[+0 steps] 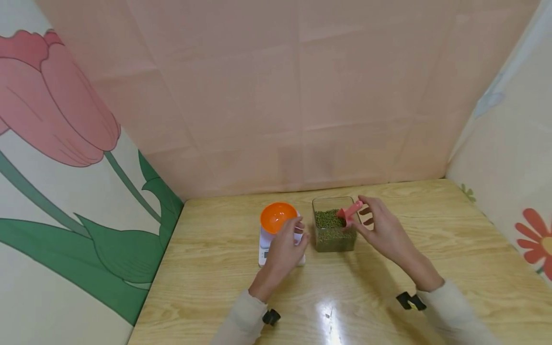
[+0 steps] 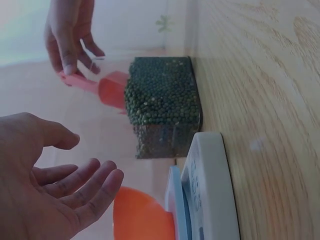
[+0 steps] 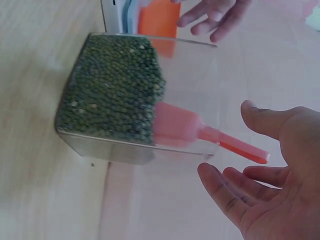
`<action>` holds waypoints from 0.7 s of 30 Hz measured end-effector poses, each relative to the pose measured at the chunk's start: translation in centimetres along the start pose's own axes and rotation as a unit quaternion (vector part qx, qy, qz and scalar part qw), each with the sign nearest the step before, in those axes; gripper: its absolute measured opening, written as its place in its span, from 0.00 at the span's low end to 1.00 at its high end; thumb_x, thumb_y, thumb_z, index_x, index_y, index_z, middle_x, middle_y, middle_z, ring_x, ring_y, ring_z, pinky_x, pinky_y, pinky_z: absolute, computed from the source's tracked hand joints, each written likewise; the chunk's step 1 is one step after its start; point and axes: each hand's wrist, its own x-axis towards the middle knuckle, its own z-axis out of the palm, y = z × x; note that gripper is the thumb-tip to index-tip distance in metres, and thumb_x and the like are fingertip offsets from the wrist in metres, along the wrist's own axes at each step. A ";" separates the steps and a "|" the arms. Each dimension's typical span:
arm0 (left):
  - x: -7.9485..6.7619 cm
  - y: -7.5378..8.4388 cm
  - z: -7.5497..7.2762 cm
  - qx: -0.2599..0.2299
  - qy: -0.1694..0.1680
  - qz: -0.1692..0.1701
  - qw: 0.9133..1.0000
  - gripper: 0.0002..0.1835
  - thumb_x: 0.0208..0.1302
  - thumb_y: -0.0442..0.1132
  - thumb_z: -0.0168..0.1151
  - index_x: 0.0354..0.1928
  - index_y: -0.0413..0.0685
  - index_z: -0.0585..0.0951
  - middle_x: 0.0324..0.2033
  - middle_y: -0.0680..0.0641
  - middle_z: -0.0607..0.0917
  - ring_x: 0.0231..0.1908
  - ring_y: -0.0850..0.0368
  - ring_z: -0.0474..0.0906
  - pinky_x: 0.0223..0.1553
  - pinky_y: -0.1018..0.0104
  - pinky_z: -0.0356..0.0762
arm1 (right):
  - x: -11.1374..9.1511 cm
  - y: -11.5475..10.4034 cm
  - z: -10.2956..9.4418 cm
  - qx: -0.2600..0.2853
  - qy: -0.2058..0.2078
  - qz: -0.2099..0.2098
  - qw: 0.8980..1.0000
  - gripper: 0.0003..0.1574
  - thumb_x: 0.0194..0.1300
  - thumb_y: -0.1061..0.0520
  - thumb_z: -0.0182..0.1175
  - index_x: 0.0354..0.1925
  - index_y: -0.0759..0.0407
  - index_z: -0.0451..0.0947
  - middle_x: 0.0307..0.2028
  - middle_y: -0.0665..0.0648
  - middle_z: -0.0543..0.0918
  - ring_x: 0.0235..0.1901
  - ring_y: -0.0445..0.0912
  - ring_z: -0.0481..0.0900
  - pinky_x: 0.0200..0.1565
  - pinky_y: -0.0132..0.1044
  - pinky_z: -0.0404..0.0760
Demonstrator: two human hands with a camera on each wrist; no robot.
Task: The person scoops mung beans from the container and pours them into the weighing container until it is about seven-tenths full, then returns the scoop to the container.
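Note:
A clear square container [image 1: 314,235] holds green mung beans [image 1: 327,219]. A pink scoop [image 3: 177,125] stands with its blade in the beans, its handle slanting out over the rim. My right hand [image 1: 386,233] is around the handle end; in the right wrist view the thumb and fingers are spread, with a gap between them and the handle [image 3: 245,148]. An orange bowl [image 1: 276,216] sits on a white kitchen scale [image 1: 262,256]. My left hand [image 2: 55,175] hovers beside the bowl with relaxed, parted fingers and holds nothing. It hides part of the scale in the head view.
The container stands just right of the scale on a wood-grain table [image 1: 207,282]. A pink sheet [image 1: 241,96] hangs behind the table. A wall with a tulip picture [image 1: 64,96] rises at left, another with a red flower [image 1: 534,235] at right.

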 end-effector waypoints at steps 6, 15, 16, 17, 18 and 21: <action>-0.3 -0.3 -1.1 0.021 0.012 0.020 1.000 0.23 0.74 0.37 0.65 0.68 0.39 0.77 0.54 0.45 0.87 0.52 0.52 0.87 0.48 0.66 0.86 | 0.9 -0.6 -0.8 -0.021 0.007 -0.030 0.999 0.43 0.66 0.63 0.75 0.72 0.73 0.66 0.62 0.71 0.77 0.49 0.60 0.84 0.43 0.53 0.87; -0.8 -1.3 -2.5 0.047 0.041 0.028 0.998 0.21 0.71 0.34 0.67 0.64 0.38 0.80 0.50 0.44 0.87 0.45 0.53 0.88 0.47 0.64 0.86 | 2.5 -1.4 -1.9 -0.071 0.013 -0.088 0.994 0.43 0.57 0.68 0.78 0.67 0.74 0.71 0.58 0.72 0.79 0.54 0.65 0.81 0.47 0.60 0.84; -0.8 -1.4 -2.6 0.048 0.044 0.029 0.997 0.21 0.71 0.34 0.68 0.64 0.38 0.80 0.50 0.44 0.87 0.45 0.53 0.88 0.46 0.64 0.86 | 2.7 -1.5 -2.0 -0.077 0.010 -0.092 0.993 0.43 0.57 0.67 0.78 0.67 0.73 0.72 0.58 0.72 0.79 0.55 0.65 0.80 0.48 0.61 0.84; -0.9 -1.5 -2.7 0.050 0.047 0.030 0.997 0.21 0.71 0.34 0.68 0.64 0.38 0.81 0.50 0.44 0.87 0.45 0.53 0.88 0.46 0.63 0.86 | 2.8 -1.5 -2.1 -0.084 0.008 -0.097 0.992 0.43 0.57 0.67 0.78 0.67 0.73 0.72 0.59 0.72 0.79 0.56 0.66 0.80 0.49 0.62 0.83; -1.0 -1.6 -2.9 0.054 0.052 0.034 0.997 0.21 0.70 0.33 0.68 0.63 0.37 0.81 0.50 0.44 0.88 0.44 0.53 0.88 0.46 0.63 0.86 | 2.9 -1.6 -2.1 -0.091 0.005 -0.103 0.991 0.43 0.57 0.67 0.78 0.67 0.73 0.73 0.59 0.72 0.79 0.57 0.66 0.79 0.50 0.63 0.83; -1.2 -2.0 -3.3 0.063 0.065 0.041 0.995 0.21 0.68 0.32 0.69 0.62 0.37 0.82 0.49 0.44 0.88 0.43 0.53 0.87 0.46 0.61 0.86 | 3.2 -1.7 -2.1 -0.110 -0.004 -0.122 0.986 0.41 0.58 0.66 0.78 0.67 0.71 0.74 0.60 0.70 0.80 0.59 0.66 0.79 0.53 0.62 0.82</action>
